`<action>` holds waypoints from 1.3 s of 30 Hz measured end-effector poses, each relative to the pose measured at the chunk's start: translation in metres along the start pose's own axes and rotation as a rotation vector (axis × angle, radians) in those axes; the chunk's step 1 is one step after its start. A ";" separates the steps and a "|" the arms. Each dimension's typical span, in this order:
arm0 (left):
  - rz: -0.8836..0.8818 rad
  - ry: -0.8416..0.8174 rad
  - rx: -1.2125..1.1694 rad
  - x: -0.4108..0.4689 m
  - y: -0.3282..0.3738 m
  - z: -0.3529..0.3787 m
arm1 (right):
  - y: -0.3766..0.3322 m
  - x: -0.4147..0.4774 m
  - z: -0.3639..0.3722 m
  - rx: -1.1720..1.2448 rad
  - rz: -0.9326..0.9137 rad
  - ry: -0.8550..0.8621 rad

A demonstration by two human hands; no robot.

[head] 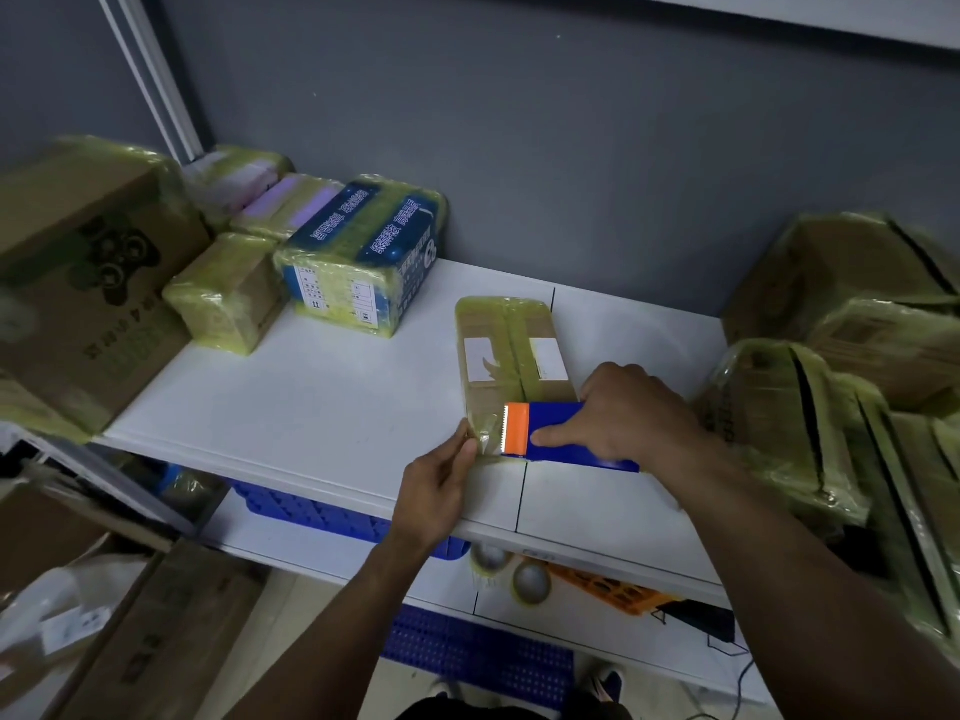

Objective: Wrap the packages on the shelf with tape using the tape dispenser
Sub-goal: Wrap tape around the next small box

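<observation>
A flat brown cardboard package (511,350) with yellowish tape and two white labels lies on the white shelf (311,387). Over its near end sits the blue tape dispenser (558,433) with an orange toothed blade end. My right hand (628,413) grips the dispenser from above, thumb along its side. My left hand (441,485) pinches the loose end of clear yellowish tape (480,433) just left of the blade, at the package's near left corner.
Taped packages crowd the shelf's left side: a blue box (363,257), a small brown box (228,293) and a large carton (88,272). More taped cartons (831,356) stack at the right. Below are blue crates (322,511), tape rolls (530,582) and an orange crate (608,589).
</observation>
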State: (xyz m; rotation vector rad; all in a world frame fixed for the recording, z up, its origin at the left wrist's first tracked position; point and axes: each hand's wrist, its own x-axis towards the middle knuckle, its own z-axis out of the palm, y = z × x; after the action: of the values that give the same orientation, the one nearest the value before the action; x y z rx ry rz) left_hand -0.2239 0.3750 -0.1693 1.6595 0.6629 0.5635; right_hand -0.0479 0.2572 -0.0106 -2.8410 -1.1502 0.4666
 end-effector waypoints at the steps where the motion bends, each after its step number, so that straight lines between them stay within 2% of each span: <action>1: 0.037 -0.019 -0.015 0.000 0.001 -0.004 | 0.000 0.000 0.000 0.004 0.002 -0.005; 3: 0.160 -0.028 0.012 0.005 0.006 -0.013 | 0.003 0.001 0.000 0.018 0.004 -0.016; 6: 0.383 -0.102 0.233 0.022 0.009 -0.026 | 0.006 0.001 0.001 0.032 0.008 -0.018; 12: 0.573 -0.099 0.582 0.038 0.022 -0.038 | 0.010 -0.001 0.004 0.036 -0.009 -0.014; 19: 0.651 -0.066 0.752 0.034 0.021 -0.032 | 0.010 -0.006 0.009 0.028 -0.024 0.028; 23: 0.581 -0.079 0.730 0.031 0.016 -0.031 | 0.012 -0.010 0.013 0.031 -0.034 0.059; 28: 0.681 -0.070 0.707 0.033 0.012 -0.033 | 0.015 -0.008 0.015 0.039 -0.046 0.045; 33: 0.671 -0.071 0.691 0.033 0.015 -0.041 | 0.023 -0.006 0.005 0.049 -0.040 -0.010; 39: 0.613 -0.144 0.618 0.038 0.018 -0.040 | 0.042 -0.003 -0.007 0.008 -0.003 0.024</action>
State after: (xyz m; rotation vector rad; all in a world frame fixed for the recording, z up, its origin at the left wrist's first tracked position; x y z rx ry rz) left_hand -0.2216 0.4278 -0.1438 2.4896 0.2086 0.7001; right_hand -0.0193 0.2255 -0.0092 -2.8297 -1.1462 0.4351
